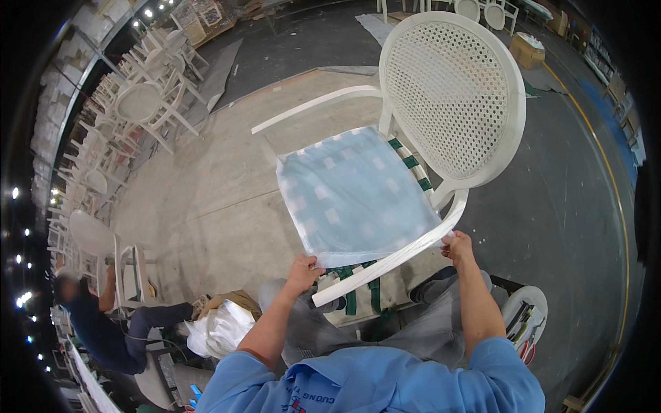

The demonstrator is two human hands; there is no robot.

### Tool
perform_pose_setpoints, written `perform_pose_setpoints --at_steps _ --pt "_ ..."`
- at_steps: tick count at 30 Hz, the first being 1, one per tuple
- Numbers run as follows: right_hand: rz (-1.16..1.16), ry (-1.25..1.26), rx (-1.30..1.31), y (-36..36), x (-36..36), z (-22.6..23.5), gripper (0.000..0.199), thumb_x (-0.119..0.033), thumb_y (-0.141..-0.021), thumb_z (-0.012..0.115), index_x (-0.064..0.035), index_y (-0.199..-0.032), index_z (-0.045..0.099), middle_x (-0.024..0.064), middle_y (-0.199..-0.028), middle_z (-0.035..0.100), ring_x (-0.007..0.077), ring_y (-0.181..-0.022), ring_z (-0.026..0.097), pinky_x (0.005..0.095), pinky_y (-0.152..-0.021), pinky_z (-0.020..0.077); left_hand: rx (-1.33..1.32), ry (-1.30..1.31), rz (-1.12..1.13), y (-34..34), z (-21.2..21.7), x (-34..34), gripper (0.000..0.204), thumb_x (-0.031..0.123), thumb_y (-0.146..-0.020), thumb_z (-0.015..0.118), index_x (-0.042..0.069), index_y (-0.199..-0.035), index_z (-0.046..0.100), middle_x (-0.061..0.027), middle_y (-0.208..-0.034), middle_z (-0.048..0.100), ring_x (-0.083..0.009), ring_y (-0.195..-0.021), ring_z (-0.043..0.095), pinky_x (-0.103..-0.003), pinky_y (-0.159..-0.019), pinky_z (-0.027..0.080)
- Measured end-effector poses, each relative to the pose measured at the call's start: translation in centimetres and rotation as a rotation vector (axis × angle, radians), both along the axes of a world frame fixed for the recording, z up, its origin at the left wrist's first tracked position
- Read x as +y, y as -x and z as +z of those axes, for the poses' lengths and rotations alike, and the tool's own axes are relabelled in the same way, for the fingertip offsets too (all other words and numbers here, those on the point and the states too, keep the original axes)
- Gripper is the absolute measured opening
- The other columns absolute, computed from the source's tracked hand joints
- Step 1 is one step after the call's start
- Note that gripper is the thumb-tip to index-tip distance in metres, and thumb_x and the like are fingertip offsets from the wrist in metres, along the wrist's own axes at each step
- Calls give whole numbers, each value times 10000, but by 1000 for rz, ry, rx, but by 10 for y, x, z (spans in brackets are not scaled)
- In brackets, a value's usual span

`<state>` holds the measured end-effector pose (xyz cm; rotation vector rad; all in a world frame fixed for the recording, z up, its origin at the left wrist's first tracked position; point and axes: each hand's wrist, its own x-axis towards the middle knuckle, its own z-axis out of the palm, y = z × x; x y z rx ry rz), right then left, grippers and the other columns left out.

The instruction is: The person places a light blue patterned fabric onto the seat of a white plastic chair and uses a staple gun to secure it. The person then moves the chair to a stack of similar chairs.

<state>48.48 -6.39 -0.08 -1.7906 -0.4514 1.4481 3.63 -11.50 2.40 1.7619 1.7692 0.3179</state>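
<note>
cloth [358,196], thin and pale blue, lies spread over the seat webbing [411,162] of a cream chair [456,182], and lighter squares show faintly through it. from where i stand, the person in the blue shirt [385,378] sits close up to it, one hand at each near corner. the left hand [301,274] has thumb and fingers closed together on its corner, just beside the front end of the chair's near arm [385,267]. the right hand [458,248] looks pinched on the other near corner, right by that same arm; its fingertips are partly hidden, so how firm the hold is i cannot tell. a strip of webbing shows bare along the side toward the cane back [451,89], and green straps [352,303] hang below the near arm.

to my eye, the step in hand is laying the cloth square and drawing it smooth. the next move, i'd say, calls for an even pull from both hands, with the near edge straight and clear of the arm. a lopsided tug could skew it and leave more webbing bare.
</note>
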Motion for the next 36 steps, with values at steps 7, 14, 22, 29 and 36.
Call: perform_pose_setpoints --at_steps 7,14,22,29,36 --pt "-3 -43 -26 -8 2 -8 148 -137 -838 724 -69 -930 631 39 -781 630 153 -616 598 293 -525 491 -276 19 223 -3 -22 -8 227 130 -744 795 -7 -888 685 -56 -793 540 -152 -734 522 -311 -632 430" --pt "94 2 -37 -21 12 -7 191 -86 -812 670 -83 -994 612 39 -792 616 175 -658 588 344 -578 479 -423 143 209 -7 -13 -5 134 106 -809 731 1 -885 698 4 -668 584 -83 -583 508 -263 -525 402" --pt "280 58 -12 -21 54 6 426 -295 -812 747 -85 -1165 633 58 -1007 659 215 -908 608 467 -816 461 -554 312 335 -13 11 -7 213 100 -870 671 -24 -1042 699 2 -689 608 -63 -575 525 -223 -526 416" --pt "329 -147 -141 -13 57 -18 266 -173 -825 688 20 -1007 718 102 -928 700 198 -826 634 357 -718 499 -770 475 561 4 22 -3 336 289 -928 626 -19 -1040 702 -26 -656 603 -98 -523 532 -235 -508 410" --pt "470 -237 -312 -22 63 -19 388 -127 -762 783 50 -1084 660 124 -961 695 180 -851 647 354 -750 518 -735 247 737 -13 10 -4 389 128 -811 761 12 -1095 521 -49 -705 577 -109 -464 501 -266 -411 382"
